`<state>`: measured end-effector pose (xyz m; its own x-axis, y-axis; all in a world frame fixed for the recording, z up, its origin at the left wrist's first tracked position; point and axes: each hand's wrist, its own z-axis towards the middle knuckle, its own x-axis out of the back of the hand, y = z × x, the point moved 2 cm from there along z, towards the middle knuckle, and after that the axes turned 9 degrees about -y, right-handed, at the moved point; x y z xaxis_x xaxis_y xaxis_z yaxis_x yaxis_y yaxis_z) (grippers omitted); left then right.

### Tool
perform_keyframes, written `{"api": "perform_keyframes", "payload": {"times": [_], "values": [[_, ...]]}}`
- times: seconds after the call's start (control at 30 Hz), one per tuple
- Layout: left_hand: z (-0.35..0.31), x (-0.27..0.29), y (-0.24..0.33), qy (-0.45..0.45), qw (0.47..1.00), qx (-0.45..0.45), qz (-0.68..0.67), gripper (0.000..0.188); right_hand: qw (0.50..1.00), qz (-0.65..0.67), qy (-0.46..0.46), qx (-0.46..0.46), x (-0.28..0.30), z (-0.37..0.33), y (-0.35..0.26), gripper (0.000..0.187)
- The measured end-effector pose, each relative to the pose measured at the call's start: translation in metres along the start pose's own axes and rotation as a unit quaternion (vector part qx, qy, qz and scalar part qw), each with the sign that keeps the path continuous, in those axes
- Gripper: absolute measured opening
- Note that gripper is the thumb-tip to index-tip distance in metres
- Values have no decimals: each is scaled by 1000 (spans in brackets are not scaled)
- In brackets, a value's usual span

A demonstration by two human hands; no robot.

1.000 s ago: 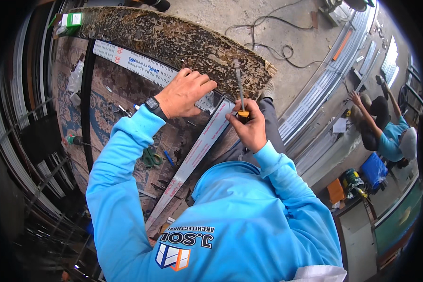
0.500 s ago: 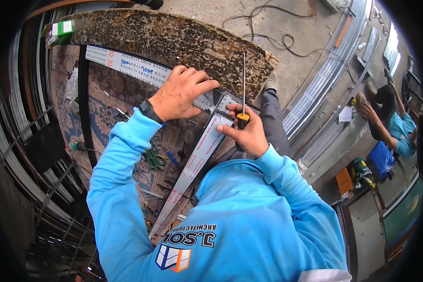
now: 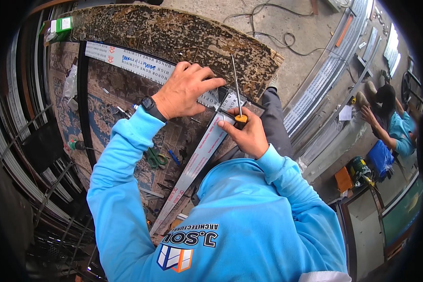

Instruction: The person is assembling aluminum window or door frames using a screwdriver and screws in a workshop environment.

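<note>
A dark aluminium frame [image 3: 148, 69] covered with printed protective film lies before me, its far rail meeting a near rail [image 3: 189, 171] at a corner. My left hand [image 3: 185, 91] is closed over the far rail beside that corner, thumb on the near side and fingers on the far side. In my right hand [image 3: 250, 134] is a screwdriver [image 3: 236, 87] with a yellow and black handle, its long shaft pointing up and away, tip free. The right thumb and fingers also rest against the corner of the near rail; part of the handle is hidden.
A worn board [image 3: 164, 35] lies beyond the frame. Green-handled scissors [image 3: 156, 158], a blue pen [image 3: 174, 157] and small parts lie on a patterned carpet [image 3: 105, 101]. A green and white box [image 3: 61, 26] sits far left. Another person [image 3: 395, 127] works at right near long profiles [image 3: 315, 84].
The screwdriver has tilted, its tip swinging left. My left hand has shifted slightly right toward the corner, while the right hand stays by it.
</note>
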<state>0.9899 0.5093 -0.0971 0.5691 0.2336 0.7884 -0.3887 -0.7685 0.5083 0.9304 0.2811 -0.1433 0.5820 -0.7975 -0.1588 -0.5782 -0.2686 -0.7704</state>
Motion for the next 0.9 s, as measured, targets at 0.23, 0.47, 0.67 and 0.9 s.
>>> {"api": "perform_keyframes", "payload": {"times": [0.23,0.47,0.67,0.9], "values": [[-2,-4,-4,-4,1000,8,-9,80,1000,-15,0,3,-2,2,2,47],[1,-3,-3,-10,1000,-1,-8,80,999,42,-18,4,-10,5,-2,44],[0,-4,-4,-9,1000,1,-16,79,999,38,-14,16,-8,1,-5,42],[-1,-4,-4,1,1000,-3,-14,79,1000,8,-8,0,-6,3,-7,41]]}}
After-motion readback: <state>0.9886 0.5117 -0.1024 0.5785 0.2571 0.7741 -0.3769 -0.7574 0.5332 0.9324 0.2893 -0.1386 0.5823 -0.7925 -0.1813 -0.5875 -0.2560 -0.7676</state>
